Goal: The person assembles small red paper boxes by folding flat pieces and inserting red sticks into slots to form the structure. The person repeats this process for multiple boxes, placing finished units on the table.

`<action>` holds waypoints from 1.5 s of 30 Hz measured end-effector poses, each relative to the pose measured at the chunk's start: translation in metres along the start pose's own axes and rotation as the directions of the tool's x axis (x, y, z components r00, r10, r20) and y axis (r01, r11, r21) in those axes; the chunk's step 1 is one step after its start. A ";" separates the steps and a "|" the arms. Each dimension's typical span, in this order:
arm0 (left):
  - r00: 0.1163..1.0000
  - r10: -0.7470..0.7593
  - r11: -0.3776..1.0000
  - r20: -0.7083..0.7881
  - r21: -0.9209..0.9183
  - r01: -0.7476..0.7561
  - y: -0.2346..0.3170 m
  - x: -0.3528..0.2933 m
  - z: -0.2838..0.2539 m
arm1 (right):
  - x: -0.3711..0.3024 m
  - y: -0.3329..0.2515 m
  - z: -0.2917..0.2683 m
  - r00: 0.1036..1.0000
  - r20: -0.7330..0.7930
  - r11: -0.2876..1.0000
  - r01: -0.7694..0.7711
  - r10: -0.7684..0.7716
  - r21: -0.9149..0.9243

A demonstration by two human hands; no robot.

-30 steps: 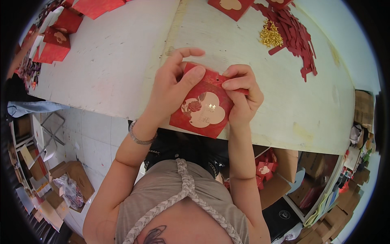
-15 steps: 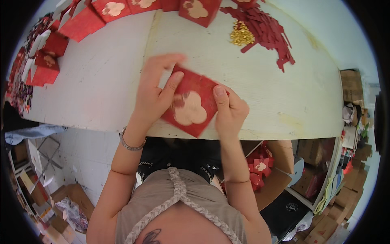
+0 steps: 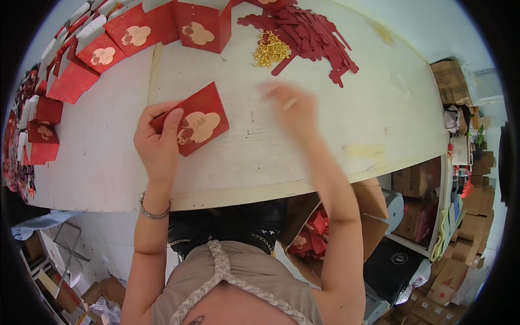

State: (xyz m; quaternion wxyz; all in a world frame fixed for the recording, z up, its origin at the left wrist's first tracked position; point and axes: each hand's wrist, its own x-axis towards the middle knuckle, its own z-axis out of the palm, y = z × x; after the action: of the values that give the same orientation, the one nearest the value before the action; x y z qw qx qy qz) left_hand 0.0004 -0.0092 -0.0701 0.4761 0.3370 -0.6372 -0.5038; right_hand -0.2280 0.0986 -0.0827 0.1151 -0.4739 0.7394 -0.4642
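My left hand (image 3: 158, 142) grips a flat red paper envelope (image 3: 201, 117) with a pale gold cloud-shaped emblem, holding it by its left edge just above the white table (image 3: 281, 157). My right hand (image 3: 291, 105) is blurred with motion, off the envelope and out over the table to its right, fingers apart and holding nothing I can make out. Farther back lie a small heap of gold tassels (image 3: 271, 51) and a pile of red paper strips (image 3: 306, 32).
Folded red boxes with gold emblems (image 3: 197, 24) line the table's back and left edges (image 3: 46, 114). Cardboard cartons (image 3: 452, 81) stand stacked at the right. A box of red pieces (image 3: 314, 233) sits under the table by my legs.
My right hand has let go of the envelope and swung out to the right and away. My left hand alone now holds the envelope, shifted left.
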 end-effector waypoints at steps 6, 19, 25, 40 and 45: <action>0.993 0.114 0.991 -0.013 -0.069 -0.115 -0.003 0.012 0.008 | 0.062 0.155 -0.133 0.956 -0.121 0.722 0.115 -0.266 -0.682; 0.995 0.088 0.996 0.045 -0.021 -0.087 0.003 0.012 -0.008 | 0.051 0.117 -0.138 0.994 0.078 0.794 0.112 -0.082 -0.598; 0.969 -0.162 0.967 0.184 -0.164 0.193 0.020 0.016 -0.003 | 0.049 0.072 -0.136 0.963 0.152 0.765 0.271 -0.225 -0.585; 0.938 0.104 0.989 0.331 -0.134 -0.062 0.022 0.011 0.001 | 0.028 -0.147 -0.001 0.511 0.507 0.276 0.840 -0.694 -0.467; 0.928 0.244 0.969 0.281 -0.033 -0.245 0.011 0.006 -0.002 | 0.106 -0.062 -0.027 0.634 -0.217 0.631 0.553 -0.743 -0.544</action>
State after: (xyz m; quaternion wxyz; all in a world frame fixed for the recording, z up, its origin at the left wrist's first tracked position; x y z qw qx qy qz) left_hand 0.0009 -0.0121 -0.0582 0.4388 0.1801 -0.7362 -0.4827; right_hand -0.2637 0.0217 0.0097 -0.3340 -0.6137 0.5999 -0.3898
